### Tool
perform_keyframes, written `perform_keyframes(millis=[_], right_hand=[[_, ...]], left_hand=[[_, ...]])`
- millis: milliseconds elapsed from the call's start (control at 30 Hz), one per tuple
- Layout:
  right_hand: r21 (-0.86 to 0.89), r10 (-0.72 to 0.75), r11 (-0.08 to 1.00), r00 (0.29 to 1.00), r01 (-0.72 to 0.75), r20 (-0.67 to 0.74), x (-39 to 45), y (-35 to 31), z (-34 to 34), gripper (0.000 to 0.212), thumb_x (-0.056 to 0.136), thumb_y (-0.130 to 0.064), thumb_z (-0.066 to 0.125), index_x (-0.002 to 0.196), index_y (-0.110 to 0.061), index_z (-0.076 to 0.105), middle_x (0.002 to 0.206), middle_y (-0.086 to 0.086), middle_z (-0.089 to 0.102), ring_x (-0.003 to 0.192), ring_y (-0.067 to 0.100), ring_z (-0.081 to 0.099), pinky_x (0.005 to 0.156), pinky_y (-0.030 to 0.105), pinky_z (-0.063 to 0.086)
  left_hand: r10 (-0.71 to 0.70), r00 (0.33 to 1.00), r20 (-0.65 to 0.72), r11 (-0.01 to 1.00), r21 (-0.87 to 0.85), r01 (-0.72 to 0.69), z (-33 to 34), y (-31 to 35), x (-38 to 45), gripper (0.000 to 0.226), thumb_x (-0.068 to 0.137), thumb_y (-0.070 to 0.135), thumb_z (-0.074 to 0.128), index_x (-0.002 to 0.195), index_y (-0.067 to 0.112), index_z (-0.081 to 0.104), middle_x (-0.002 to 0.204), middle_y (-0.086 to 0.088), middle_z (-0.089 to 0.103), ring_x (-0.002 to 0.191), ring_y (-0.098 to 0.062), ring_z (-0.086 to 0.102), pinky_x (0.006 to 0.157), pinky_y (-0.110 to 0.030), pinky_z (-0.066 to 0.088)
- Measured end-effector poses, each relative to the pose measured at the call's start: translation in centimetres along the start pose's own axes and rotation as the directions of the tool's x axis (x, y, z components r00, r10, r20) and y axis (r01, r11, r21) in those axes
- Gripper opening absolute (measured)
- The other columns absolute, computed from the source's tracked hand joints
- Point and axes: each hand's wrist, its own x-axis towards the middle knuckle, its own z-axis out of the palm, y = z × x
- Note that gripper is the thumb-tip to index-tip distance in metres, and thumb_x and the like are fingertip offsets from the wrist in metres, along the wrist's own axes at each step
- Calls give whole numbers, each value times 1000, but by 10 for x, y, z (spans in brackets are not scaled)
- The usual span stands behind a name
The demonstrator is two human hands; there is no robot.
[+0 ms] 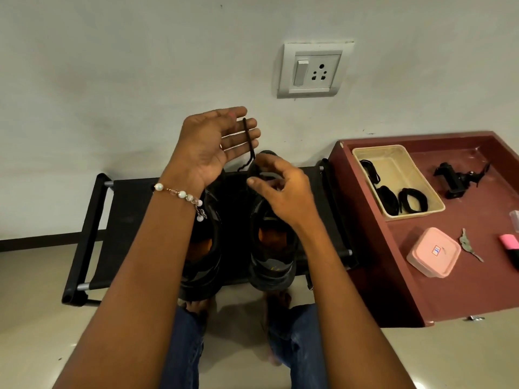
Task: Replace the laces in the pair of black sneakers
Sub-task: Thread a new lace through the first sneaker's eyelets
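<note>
A thin black lace (248,137) draped over the left hand's (209,144) straight fingers (241,134), right hand's (280,189) fingers (254,181) curled loosely above the matte right sneaker (271,248), a beige plastic tray (397,181) well right.

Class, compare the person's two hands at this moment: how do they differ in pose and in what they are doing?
1. The left hand is raised, palm open, fingers straight; the right hand sits lower over the right sneaker with fingers curled.
2. A black lace lies across the left hand's fingers; the right hand's fingers pinch at the sneaker's top.
3. Only the left wrist wears a bracelet.
Both work on one lace.

Dim indoor light, soft shadows, wide-angle edge distortion.
</note>
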Motion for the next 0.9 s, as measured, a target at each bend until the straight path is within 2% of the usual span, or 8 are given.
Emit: perform_keyframes(millis=[67, 167, 267, 400, 500, 667, 800, 900], right_hand=[[-56, -56, 997, 995, 61, 84, -1, -5, 9, 47, 85, -29, 74, 128, -15, 61, 122, -7, 64, 113, -1, 55, 88, 24, 50], [-104, -147, 981, 978, 163, 149, -2, -5, 16, 20, 85, -23, 74, 101, -13, 73, 103, -12, 66, 99, -20, 47, 89, 24, 41], [-37, -123, 991, 985, 128, 118, -2, -3, 19, 11, 83, -24, 75, 88, -17, 67, 98, -10, 67, 99, -2, 54, 85, 25, 44], [116, -13, 993, 1000, 15, -20, 5, -2, 17, 38, 83, -28, 76, 113, -20, 56, 114, -5, 63, 108, 8, 58, 90, 29, 50], [173, -20, 985, 982, -12, 185, 6, -7, 16, 39, 86, -24, 74, 121, -13, 61, 119, 0, 66, 111, 7, 60, 90, 21, 48], [264, 17, 956, 924, -127, 383, -2, -6, 0, 11, 90, -5, 66, 94, 5, 68, 79, 14, 69, 74, 15, 67, 76, 22, 54], [335, 108, 928, 978, -163, 176, 0, 1, -28, 9, 91, -6, 64, 92, 1, 68, 64, 3, 61, 57, 11, 54, 60, 19, 48], [463, 87, 886, 992, -37, -88, 4, 2, -44, 12, 94, -8, 59, 89, -10, 70, 74, 15, 58, 54, 5, 47, 52, 18, 43]], left_hand=[[-31, 999, 20, 994, -105, 33, 0, 1, -1, 24, 97, -1, 44, 113, -8, 61, 101, -26, 69, 91, -34, 71, 76, -39, 59], [-78, 995, 56, 956, -278, 91, -6, 4, -1, 26, 98, -3, 41, 118, -10, 55, 105, -32, 67, 95, -37, 70, 77, -37, 59], [-107, 993, 54, 892, -435, 120, -13, 8, 1, 27, 97, -6, 41, 120, -14, 53, 102, -39, 64, 97, -44, 68, 76, -38, 60], [-130, 989, 73, 885, -442, 149, -14, 11, 0, 28, 97, -8, 41, 121, -16, 51, 104, -42, 61, 97, -48, 66, 76, -43, 60], [-137, 985, 107, 886, -430, 170, -10, 13, -1, 26, 96, -6, 43, 118, -15, 53, 107, -42, 61, 100, -48, 65, 86, -48, 56], [-88, 996, -2, 827, -558, 71, -19, 9, 10, 17, 95, -5, 45, 106, -10, 57, 93, -36, 66, 104, -48, 63, 96, -50, 50], [-110, 980, -169, 846, -533, 3, -43, -8, 31, 34, 95, -2, 42, 127, -3, 54, 121, -23, 58, 113, -31, 62, 102, -42, 47], [-126, 971, -205, 988, -110, 105, -47, -30, 39, 43, 95, 1, 45, 138, 8, 48, 118, -8, 59, 100, -14, 57, 95, -31, 47]])
